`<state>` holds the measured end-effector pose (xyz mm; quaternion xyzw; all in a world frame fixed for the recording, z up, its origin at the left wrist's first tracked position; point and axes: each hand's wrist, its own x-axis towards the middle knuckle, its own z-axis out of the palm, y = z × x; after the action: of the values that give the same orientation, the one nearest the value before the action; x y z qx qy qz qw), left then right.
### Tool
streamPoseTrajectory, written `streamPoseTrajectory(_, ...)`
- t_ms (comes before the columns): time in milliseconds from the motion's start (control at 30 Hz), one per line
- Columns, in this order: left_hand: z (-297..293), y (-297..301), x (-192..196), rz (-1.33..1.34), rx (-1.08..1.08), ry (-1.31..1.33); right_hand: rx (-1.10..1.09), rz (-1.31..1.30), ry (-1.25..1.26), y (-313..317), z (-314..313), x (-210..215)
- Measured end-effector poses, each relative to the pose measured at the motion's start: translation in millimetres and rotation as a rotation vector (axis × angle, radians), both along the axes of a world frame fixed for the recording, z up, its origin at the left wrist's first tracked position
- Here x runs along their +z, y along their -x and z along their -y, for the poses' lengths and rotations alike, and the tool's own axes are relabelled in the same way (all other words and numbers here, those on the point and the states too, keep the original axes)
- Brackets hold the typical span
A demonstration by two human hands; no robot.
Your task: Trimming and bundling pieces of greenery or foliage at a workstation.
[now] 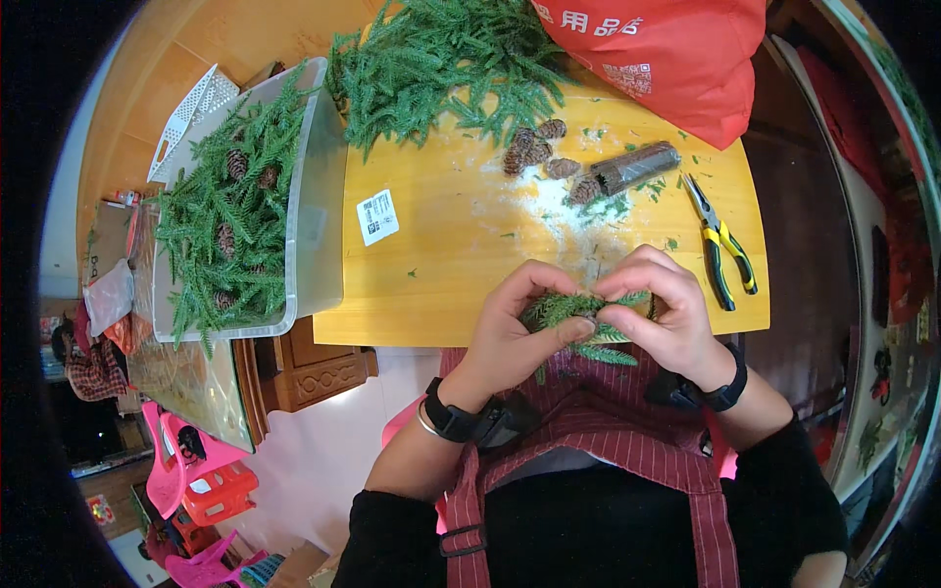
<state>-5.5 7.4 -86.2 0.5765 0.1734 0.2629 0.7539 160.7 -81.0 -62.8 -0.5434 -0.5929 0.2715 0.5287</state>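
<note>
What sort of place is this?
Probably a home, or a small workshop in one, used for craft work: a carved wooden cabinet stands close by, while pliers and pine cones lie on the yellow table.

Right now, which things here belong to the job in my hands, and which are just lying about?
Likely in use:
- sprig, between left hand and right hand
- cones
- branches
- pliers
- brown bundle
- bin of sprigs and cones

Probably just lying about:
- white label
- red bag
- red basket
</note>
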Motion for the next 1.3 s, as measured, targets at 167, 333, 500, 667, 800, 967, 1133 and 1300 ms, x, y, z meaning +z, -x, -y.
streamPoseTrajectory(167,-1,0,-2,-0.013,0.003,-0.034,0.032,0.002,-0.005,-2,1,-1)
streamPoseTrajectory(333,-1,0,1,-0.048,0.008,-0.05,0.059,0.05,-0.051,-2,1,-4)
streamPoseTrajectory(500,-3,1,5,-0.059,-0.02,-0.009,0.024,-0.275,0.14,2,3,-8)
streamPoseTrajectory(667,-5,2,5,-0.069,-0.062,-0.058,0.121,-0.417,0.397,-2,2,5)
streamPoseTrajectory(800,-4,1,7,-0.065,-0.08,-0.021,0.16,-0.475,0.38,-4,3,-1)
streamPoseTrajectory(967,-3,1,4,-0.049,-0.095,-0.017,0.216,-0.497,0.38,-6,2,-5)
streamPoseTrajectory(1133,-4,0,2,-0.016,-0.099,-0.072,0.2,-0.544,0.4,-6,3,-6)
streamPoseTrajectory(1300,-3,0,3,-0.031,-0.056,-0.127,0.132,-0.467,0.372,-3,4,-6)
